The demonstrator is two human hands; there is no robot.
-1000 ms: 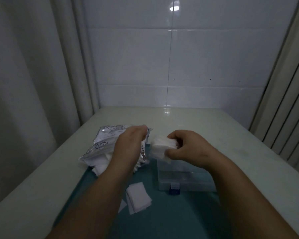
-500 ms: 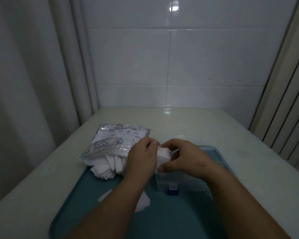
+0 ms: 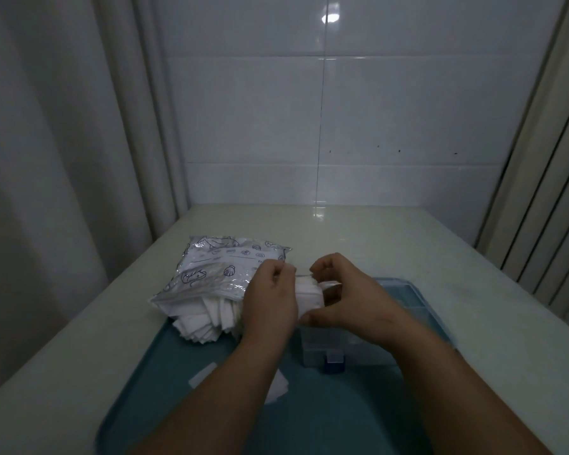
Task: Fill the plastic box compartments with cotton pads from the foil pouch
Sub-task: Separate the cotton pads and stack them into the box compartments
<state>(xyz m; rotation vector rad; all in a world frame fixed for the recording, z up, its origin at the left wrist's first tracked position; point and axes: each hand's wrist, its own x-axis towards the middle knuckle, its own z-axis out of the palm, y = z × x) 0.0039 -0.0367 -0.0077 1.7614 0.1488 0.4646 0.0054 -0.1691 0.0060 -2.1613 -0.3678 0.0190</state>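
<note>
As left hand (image 3: 270, 303), right hand (image 3: 350, 298) grip pad stack (image 3: 309, 295), plastic box (image 3: 355, 351) sits beneath.

A teal tray (image 3: 326, 418) lies on a pale table (image 3: 358, 231) before a tiled wall (image 3: 391, 110).

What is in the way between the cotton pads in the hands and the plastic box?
Nothing visible. The left hand and right hand hold the cotton pads right above the plastic box. The hands hide the compartment underneath, so its inside cannot be checked.
</note>
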